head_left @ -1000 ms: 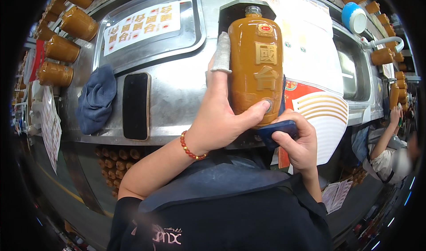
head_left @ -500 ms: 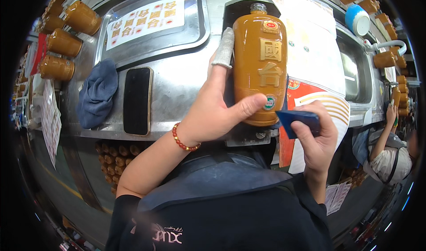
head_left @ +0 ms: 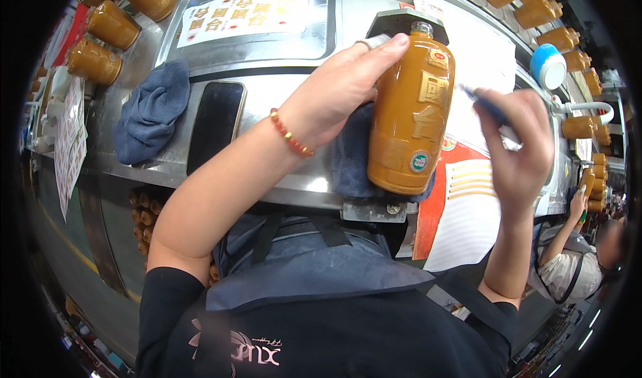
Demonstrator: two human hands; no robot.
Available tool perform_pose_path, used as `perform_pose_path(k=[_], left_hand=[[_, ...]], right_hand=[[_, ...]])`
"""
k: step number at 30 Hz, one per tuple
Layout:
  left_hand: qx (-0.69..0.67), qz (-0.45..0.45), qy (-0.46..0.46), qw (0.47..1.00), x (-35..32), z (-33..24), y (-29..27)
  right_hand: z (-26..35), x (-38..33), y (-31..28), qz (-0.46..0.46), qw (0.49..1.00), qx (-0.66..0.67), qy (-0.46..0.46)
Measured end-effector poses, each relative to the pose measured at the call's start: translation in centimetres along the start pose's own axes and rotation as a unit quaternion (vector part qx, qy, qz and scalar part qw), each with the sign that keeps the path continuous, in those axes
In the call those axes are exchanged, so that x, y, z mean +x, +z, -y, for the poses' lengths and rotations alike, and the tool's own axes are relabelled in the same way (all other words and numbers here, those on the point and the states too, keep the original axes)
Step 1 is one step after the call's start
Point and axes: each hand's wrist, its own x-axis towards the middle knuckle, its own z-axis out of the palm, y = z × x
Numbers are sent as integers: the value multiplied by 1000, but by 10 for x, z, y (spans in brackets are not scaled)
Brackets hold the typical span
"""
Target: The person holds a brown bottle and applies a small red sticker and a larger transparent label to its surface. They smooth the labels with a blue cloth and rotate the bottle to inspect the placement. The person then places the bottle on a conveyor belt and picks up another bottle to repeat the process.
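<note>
A caramel-brown bottle (head_left: 401, 134) lies tilted, neck away from me, bearing raised gold characters, a small red-and-gold emblem and a round green sticker. My left hand (head_left: 338, 87), with a pale finger cot on one finger, holds the bottle by its upper left side; the thumb rests at the shoulder and the other fingers are mostly hidden. Right of the bottle and apart from it, my right hand (head_left: 525, 144) grips a flat dark-blue scraper (head_left: 491, 107), blurred by motion. Under the bottle a blue cloth (head_left: 351, 157) covers part of a dark metal stand (head_left: 394, 24).
On the left are a metal tray (head_left: 267, 60) with a sticker sheet (head_left: 251, 17), a crumpled blue cloth (head_left: 154, 110) and a phone (head_left: 215, 127). Papers (head_left: 468, 224) cover the right side near a sink. Brown bottles (head_left: 93, 62) line both sides; another person (head_left: 568, 264) works at right.
My left hand has slid up from the bottle's lower part towards its shoulder. The bottle has turned slightly on its axis. My right hand and scraper have moved up and right, off its lower edge.
</note>
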Motion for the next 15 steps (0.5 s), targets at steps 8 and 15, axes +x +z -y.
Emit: perform_pose_path(k=[8, 15], left_hand=[[-5, 26, -66, 997, 45, -4, 5], [-28, 17, -72, 997, 60, -5, 16]], right_hand=[[3, 14, 10, 133, 930, 271, 211], [50, -31, 5, 164, 970, 102, -151]])
